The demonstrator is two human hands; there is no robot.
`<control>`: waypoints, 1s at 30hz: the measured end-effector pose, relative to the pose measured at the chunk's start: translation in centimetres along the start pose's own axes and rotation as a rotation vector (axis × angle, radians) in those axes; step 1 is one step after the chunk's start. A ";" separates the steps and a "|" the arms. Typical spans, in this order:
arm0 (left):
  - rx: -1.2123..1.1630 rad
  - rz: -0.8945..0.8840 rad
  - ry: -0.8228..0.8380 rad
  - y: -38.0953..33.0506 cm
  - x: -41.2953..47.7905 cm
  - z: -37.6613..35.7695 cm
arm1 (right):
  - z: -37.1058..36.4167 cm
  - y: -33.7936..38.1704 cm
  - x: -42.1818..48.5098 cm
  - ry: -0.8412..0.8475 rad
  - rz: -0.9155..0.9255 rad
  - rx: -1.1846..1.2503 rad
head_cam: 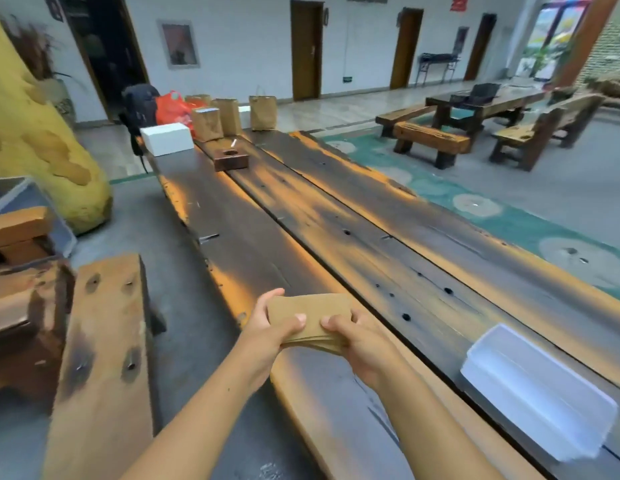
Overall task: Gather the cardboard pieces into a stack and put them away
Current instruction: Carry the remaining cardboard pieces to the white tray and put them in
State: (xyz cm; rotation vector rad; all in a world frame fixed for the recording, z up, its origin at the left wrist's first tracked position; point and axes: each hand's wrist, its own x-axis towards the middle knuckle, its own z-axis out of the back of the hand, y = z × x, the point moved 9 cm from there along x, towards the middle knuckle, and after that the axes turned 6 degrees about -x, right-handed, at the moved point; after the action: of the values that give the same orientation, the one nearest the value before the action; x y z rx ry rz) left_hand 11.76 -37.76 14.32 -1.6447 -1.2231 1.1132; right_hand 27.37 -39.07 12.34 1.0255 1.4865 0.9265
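Observation:
A stack of brown cardboard pieces [310, 313] is held between both hands, just above the near left part of the long dark wooden table [336, 237]. My left hand [267, 327] grips the stack's left side, thumb on top. My right hand [357, 337] grips its right side, thumb on top as well. The stack's lower edges show as thin layers under my fingers. A white open plastic box [537, 393] lies on the table to the right of my hands.
A wooden bench [104, 358] runs along the table's left side. At the far end stand a small wooden block [230, 159], a white foam box [168, 138], several brown paper bags [228, 116], a red bag and a dark backpack. More benches stand at the right.

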 end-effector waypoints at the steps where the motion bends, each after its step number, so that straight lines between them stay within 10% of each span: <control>1: -0.002 0.014 0.038 0.5 1.2 -0.9 | 1.0 0.3 0.2 -0.031 0.009 0.006; 17: 0.035 0.352 0.585 7.3 11.4 -10.1 | 8.7 -3.0 -1.6 -0.821 0.000 0.209; 30: 0.132 0.488 0.771 11.9 9.2 -18.0 | 15.0 -6.2 -7.1 -1.019 0.040 0.331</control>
State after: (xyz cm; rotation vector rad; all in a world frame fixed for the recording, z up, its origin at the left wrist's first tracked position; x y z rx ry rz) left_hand 33.58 -33.14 6.93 -2.0392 -0.2568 0.6746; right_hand 42.01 -47.40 6.71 1.4640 0.7436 0.0829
